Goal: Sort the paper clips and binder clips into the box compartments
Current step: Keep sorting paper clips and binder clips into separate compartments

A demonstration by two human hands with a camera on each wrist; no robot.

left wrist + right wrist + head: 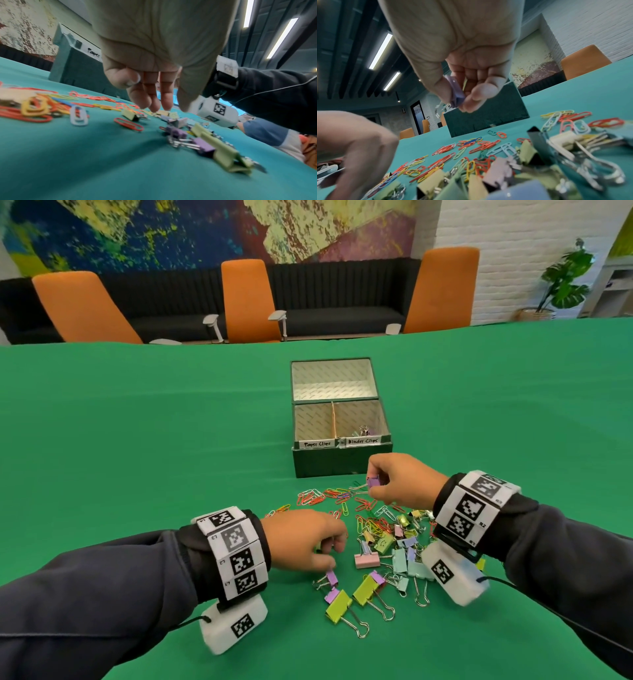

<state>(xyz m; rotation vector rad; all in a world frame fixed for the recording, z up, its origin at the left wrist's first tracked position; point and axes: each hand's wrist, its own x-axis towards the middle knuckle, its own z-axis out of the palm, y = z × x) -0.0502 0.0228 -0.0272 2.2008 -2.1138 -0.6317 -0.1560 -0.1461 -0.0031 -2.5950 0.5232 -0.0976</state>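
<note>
A dark green box (329, 463) stands open, its left compartment labelled Paper Clips and its right one Binder Clips; a binder clip (364, 429) lies in the right one. In front of it, coloured paper clips (325, 497) and pastel binder clips (400, 547) are strewn on the cloth. My right hand (375, 486) pinches a small purple binder clip (374, 481) between thumb and fingers, lifted just before the box; the right wrist view shows this purple binder clip (455, 92) in the pinch. My left hand (334, 553) hovers over the near clips, fingers (152, 100) hanging down, holding nothing.
Large lime binder clips (339, 606) and small purple ones (331, 577) lie nearest me. The green tablecloth (137, 440) stretches wide on both sides. Orange chairs (248, 299) and a black bench stand beyond the far edge, a potted plant (561, 278) at the right.
</note>
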